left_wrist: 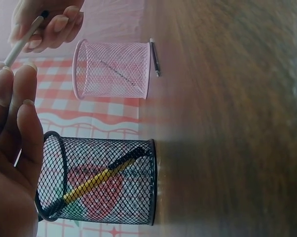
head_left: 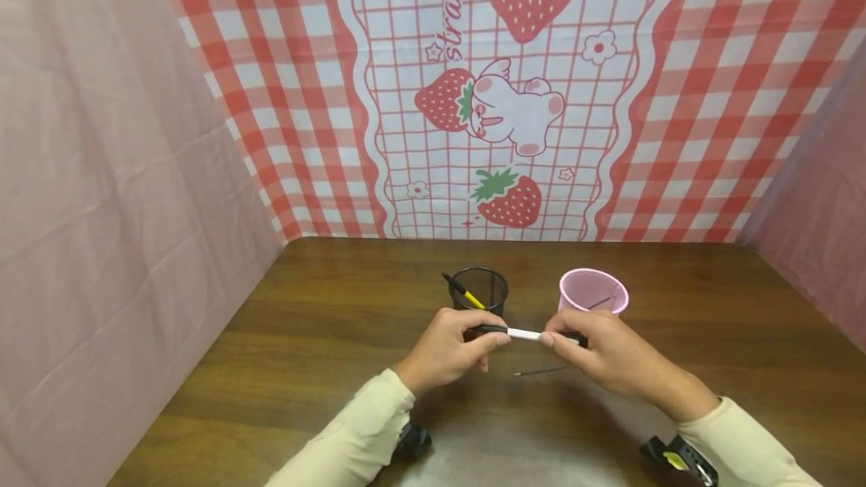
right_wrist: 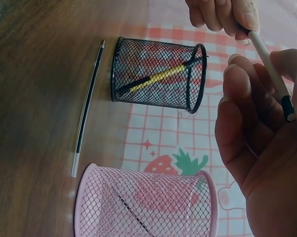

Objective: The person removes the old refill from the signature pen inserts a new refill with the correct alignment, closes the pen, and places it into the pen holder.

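A pen with a white barrel [head_left: 524, 334] and black ends is held level between both hands above the table. My left hand [head_left: 449, 348] pinches its black left part between thumb and fingers. At the other end my right hand [head_left: 612, 352] grips the barrel between thumb and forefinger; the black tip shows beside the palm in the right wrist view. Below the hands, a thin pen refill [right_wrist: 89, 106] with a dark ink tube and clear end lies on the table. Part of it is hidden by the right hand in the head view.
Behind the left hand stands a black mesh pen holder [head_left: 497, 284] with a yellow and black pen [head_left: 467, 293] leaning in it. A pink mesh pen holder [head_left: 568, 291] behind the right hand contains a thin dark refill [head_left: 602, 301]. A checked strawberry cloth [head_left: 311, 96] hangs behind the wooden table [head_left: 284, 352].
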The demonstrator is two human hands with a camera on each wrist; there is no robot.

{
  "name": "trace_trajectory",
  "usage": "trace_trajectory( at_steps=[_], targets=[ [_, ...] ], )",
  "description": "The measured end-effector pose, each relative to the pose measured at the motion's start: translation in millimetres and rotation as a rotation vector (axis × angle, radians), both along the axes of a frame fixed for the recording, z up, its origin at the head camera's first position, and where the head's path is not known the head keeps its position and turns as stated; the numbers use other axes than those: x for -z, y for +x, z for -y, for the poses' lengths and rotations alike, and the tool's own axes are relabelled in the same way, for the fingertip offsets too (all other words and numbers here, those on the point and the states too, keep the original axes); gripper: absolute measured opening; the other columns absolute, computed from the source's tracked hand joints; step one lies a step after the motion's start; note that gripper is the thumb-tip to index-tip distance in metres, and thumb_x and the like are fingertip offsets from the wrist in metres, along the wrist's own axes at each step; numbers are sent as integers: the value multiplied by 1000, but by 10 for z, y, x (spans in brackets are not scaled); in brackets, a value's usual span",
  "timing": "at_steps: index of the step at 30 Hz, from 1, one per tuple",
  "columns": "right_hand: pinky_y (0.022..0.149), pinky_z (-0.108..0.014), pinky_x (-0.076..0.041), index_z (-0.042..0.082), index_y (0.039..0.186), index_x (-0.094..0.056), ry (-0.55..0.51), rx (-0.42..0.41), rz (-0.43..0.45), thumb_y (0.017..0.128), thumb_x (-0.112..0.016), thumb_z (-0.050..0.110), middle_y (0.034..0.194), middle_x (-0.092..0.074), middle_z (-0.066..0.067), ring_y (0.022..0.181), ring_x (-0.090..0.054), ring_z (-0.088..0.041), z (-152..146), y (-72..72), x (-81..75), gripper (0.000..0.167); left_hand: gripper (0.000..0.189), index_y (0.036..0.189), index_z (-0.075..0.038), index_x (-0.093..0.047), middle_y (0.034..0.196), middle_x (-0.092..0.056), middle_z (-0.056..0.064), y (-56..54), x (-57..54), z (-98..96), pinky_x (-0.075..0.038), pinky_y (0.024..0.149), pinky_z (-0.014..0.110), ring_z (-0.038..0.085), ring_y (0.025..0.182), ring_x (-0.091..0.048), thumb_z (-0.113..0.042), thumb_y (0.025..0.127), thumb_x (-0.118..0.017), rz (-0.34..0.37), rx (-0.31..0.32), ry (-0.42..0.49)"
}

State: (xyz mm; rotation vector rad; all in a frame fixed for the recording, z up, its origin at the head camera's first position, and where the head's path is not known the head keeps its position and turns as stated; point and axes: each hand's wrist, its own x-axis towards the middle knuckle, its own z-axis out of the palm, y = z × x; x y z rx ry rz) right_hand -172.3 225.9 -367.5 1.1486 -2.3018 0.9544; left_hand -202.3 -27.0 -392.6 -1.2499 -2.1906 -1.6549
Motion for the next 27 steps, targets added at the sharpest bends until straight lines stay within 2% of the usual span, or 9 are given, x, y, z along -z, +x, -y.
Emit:
trace_trajectory(
  at_steps=[6, 7, 11, 14, 17, 22, 27],
  targets=[
    [55, -17, -43, 26, 86, -62, 3, -15, 47, 91, -70, 0, 69, -55, 19, 60, -52, 3, 3, 5, -9, 28, 7, 96, 6, -70, 58, -60, 12, 172, -231, 24, -46, 45, 23, 11, 47, -58, 4, 89, -71, -31, 11, 1],
    [55, -17, -43, 27, 86, -62, 7, -13, 47, 91, -70, 0, 69, -56, 19, 60, -52, 3, 5, 4, -11, 28, 7, 96, 6, -70, 58, -60, 13, 179, -242, 25, -46, 45, 22, 12, 47, -58, 4, 90, -71, -32, 17, 2],
    [55, -17, -42, 27, 84, -62, 14, -12, 42, 92, -69, 0, 68, -55, 19, 60, -50, 3, 9, -4, -12, 29, 8, 98, 4, -71, 59, -61, 15, 77, -101, 15, -46, 46, 21, 15, 47, -59, 1, 91, -71, -14, 28, -2],
    [55, -16, -41, 27, 84, -61, 12, -17, 47, 92, -67, -1, 67, -56, 18, 59, -50, 3, 10, -9, -14, 30, 7, 98, -1, -72, 59, -62, 11, 6, -5, 8, -47, 45, 22, 9, 48, -59, -3, 92, -72, -6, 19, -5],
    [56, -17, -42, 26, 88, -64, 3, -26, 46, 92, -68, -1, 69, -57, 16, 60, -52, 2, 10, -13, -16, 28, 7, 99, -5, -73, 60, -63, 7, -5, 4, 16, -47, 45, 23, 5, 49, -59, -8, 93, -72, 2, 18, -7],
    [59, -17, -44, 21, 101, -67, -22, -17, 15, 84, -78, 2, 80, -61, 16, 66, -54, 0, 1, -9, -28, 28, 9, 100, -6, -73, 60, -63, 6, -3, -7, 31, -46, 45, 23, 6, 50, -60, -12, 95, -71, 30, 7, -11],
    [61, -16, -45, 19, 101, -66, -28, -6, -17, 77, -85, 1, 87, -63, 17, 70, -57, -1, -11, -17, -34, 35, 6, 98, -3, -73, 57, -61, 4, 45, -66, 33, -44, 45, 21, 7, 48, -59, -7, 94, -70, 51, -28, -19]
  ],
)
